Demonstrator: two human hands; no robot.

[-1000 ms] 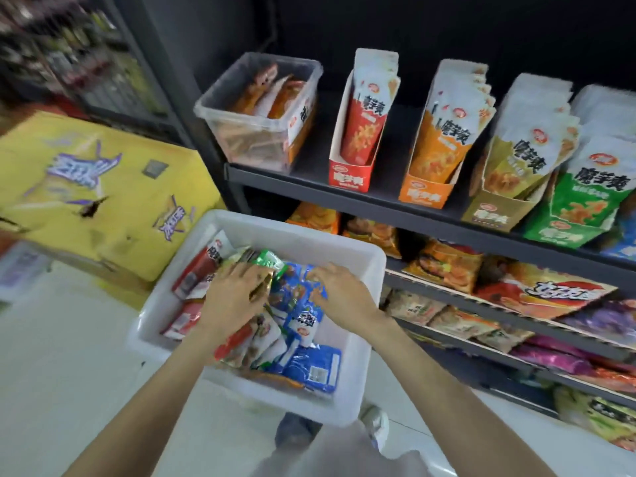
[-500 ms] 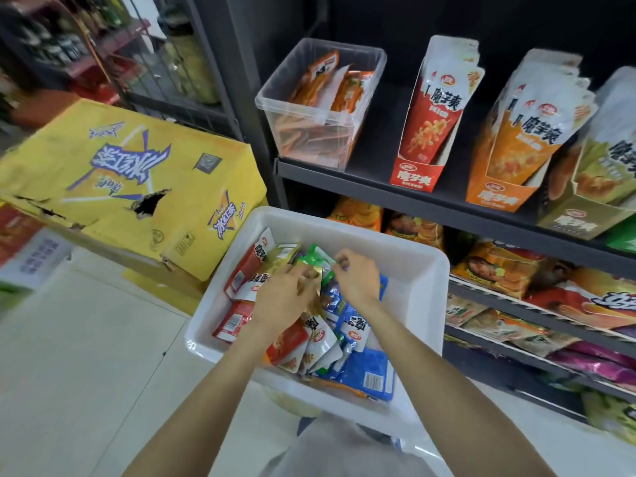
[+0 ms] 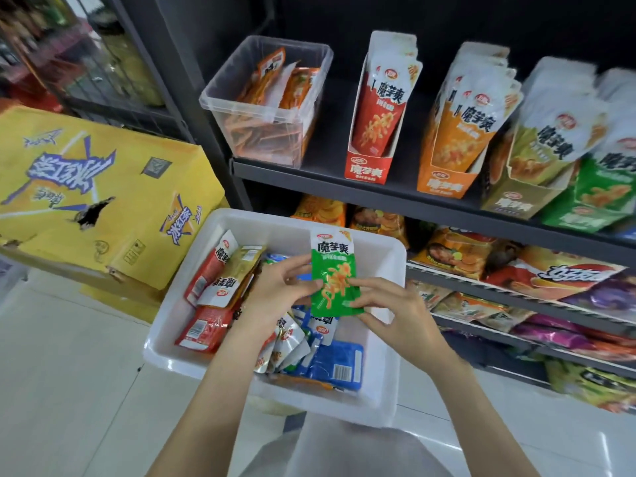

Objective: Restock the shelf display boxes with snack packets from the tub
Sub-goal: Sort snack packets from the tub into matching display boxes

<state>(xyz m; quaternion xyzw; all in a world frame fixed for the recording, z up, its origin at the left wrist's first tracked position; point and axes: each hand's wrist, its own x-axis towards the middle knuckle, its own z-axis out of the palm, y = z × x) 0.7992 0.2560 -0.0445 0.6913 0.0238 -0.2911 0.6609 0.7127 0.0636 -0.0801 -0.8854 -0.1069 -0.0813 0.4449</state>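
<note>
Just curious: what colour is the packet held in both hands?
Green with a white top, the green packet, seen in the head view.

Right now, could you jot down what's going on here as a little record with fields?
Held item: green snack packet, upright above the white tub
Left hand: pinches the packet's left edge
Right hand: pinches its lower right corner
Tub contents: red, gold and blue packets
Matching target: green display box, far right of the upper shelf
Beside tub: yellow carton
</note>
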